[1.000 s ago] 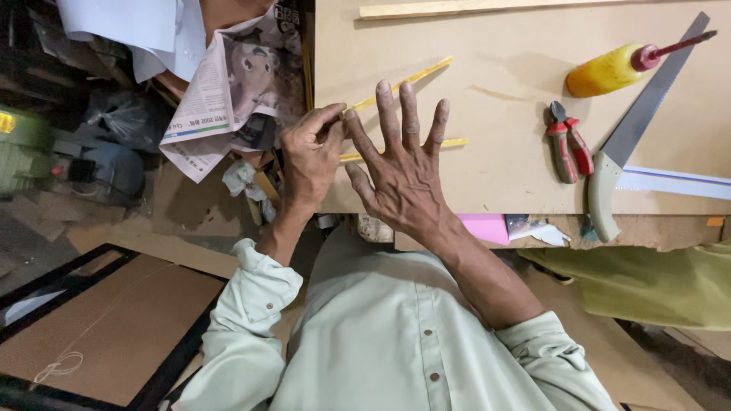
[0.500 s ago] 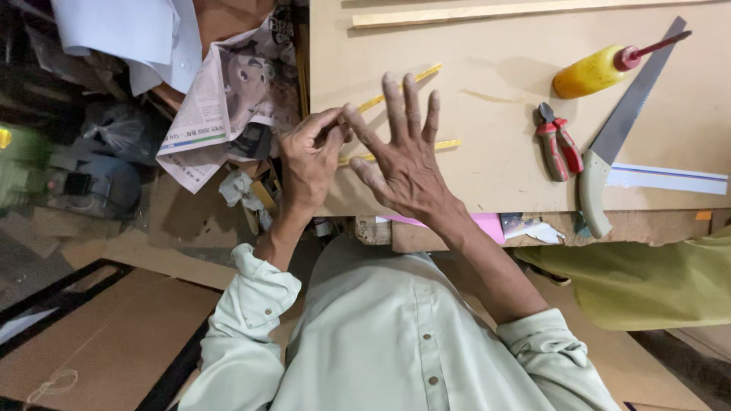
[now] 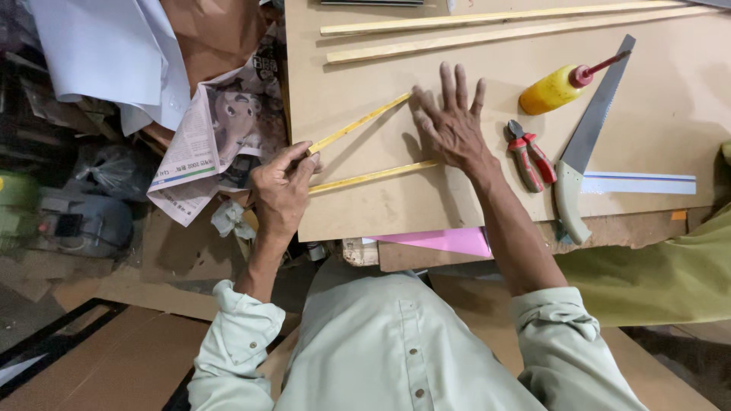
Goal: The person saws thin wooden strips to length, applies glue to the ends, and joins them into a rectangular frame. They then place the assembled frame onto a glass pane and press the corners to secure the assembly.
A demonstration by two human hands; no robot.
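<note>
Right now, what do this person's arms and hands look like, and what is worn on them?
Both hands are bare: the left hand and the right hand carry no gloves, and no rings or watch can be seen. The forearms are uncovered. The person wears a pale grey-green button-up shirt with small buttons down the front; its long sleeves are rolled up into thick cuffs near the elbows on both arms.

Pliers (image 3: 531, 156) btwn right hand (image 3: 451, 129), saw (image 3: 586, 144).
</note>
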